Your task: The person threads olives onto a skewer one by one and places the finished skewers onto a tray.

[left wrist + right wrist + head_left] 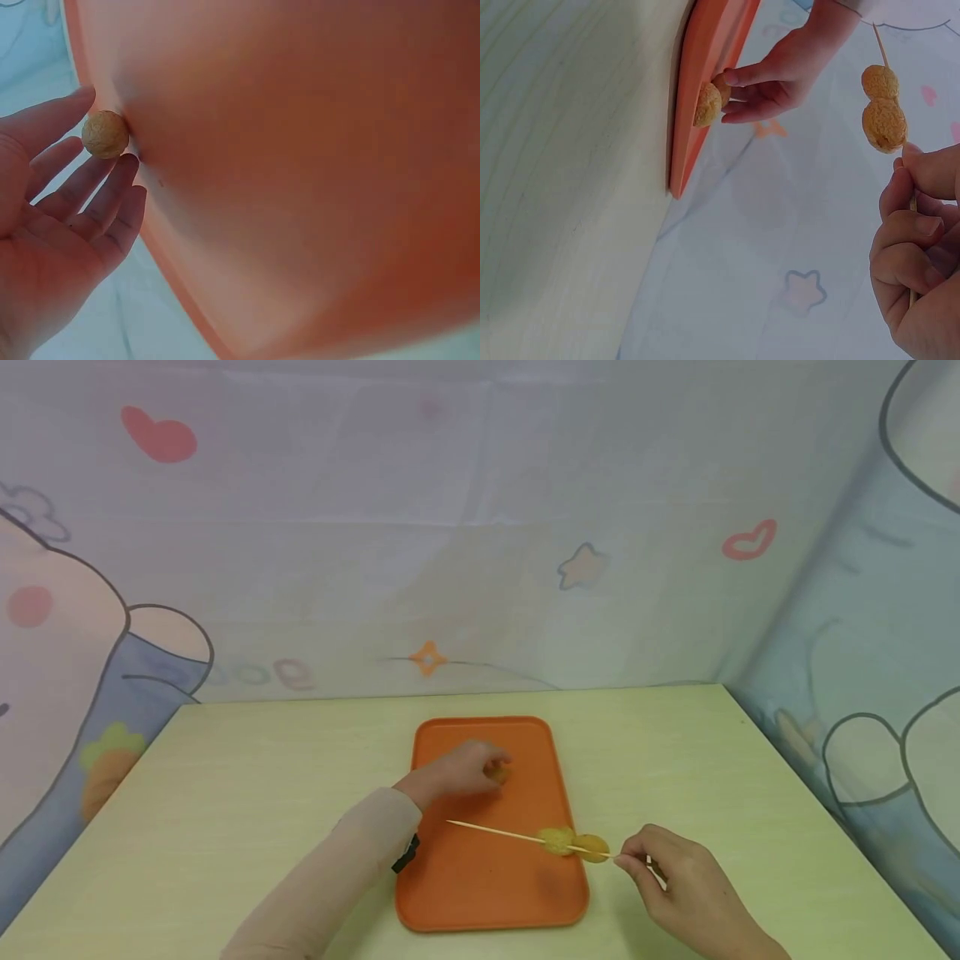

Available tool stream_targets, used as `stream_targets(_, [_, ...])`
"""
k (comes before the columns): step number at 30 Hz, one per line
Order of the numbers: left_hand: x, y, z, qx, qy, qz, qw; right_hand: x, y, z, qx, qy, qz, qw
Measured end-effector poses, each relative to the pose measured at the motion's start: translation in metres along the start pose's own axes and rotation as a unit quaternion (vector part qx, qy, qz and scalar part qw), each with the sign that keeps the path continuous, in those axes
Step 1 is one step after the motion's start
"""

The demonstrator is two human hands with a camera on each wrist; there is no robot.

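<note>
the skewered balls [885, 125] look rough and matt, the skewer [487, 830] smooth wood, the tray [480, 897] smooth plastic.

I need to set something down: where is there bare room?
The table is bare right of the tray, between right hand and backdrop, and left of it, between sleeve and backdrop. The tray is crowded around the left hand and ball, and where the skewer crosses above.

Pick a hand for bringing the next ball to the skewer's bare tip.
Left hand, I'd say: its fingers are around a ball, and the bare tip of the skewer points leftward. The right hand is occupied gripping the skewer's other end.
</note>
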State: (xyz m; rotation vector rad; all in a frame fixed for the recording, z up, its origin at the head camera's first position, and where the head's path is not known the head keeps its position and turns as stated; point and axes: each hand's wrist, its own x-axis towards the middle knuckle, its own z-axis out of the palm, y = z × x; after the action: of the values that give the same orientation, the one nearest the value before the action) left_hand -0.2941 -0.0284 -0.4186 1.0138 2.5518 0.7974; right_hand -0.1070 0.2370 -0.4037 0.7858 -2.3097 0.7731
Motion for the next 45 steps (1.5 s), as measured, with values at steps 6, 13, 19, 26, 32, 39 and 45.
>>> stream_targets(6, [0.003, -0.004, 0.002, 0.05, -0.01, 0.021, 0.9985, 0.0, 0.0, 0.001, -0.006, -0.003, 0.004, 1.0])
stream_targets(13, [0.001, -0.002, 0.002, 0.078, -0.016, 0.029, 0.9964, 0.001, 0.0, 0.001, -0.013, -0.008, 0.01, 0.9998])
stream_targets(19, [-0.002, -0.001, 0.001, 0.075, -0.015, 0.022, 0.9968, 0.0, 0.004, 0.001, -0.005, 0.002, -0.002, 1.0])
stream_targets(26, [-0.006, -0.001, -0.003, 0.051, -0.017, 0.034, 0.998, 0.003, 0.005, 0.0, -0.016, -0.005, 0.008, 0.9998])
stream_targets(32, [-0.016, 0.001, -0.014, 0.025, -0.001, 0.071, 0.9972, 0.005, 0.004, -0.001, -0.016, -0.003, 0.0, 0.9999])
stream_targets(39, [-0.037, 0.006, -0.026, 0.036, 0.009, 0.124, 0.9916, 0.008, 0.003, -0.003, -0.015, 0.002, -0.006, 0.9999])
stream_targets(45, [-0.054, 0.01, -0.033, 0.038, 0.016, 0.148, 0.9881, 0.008, 0.003, -0.005, -0.022, 0.002, -0.01, 0.9997])
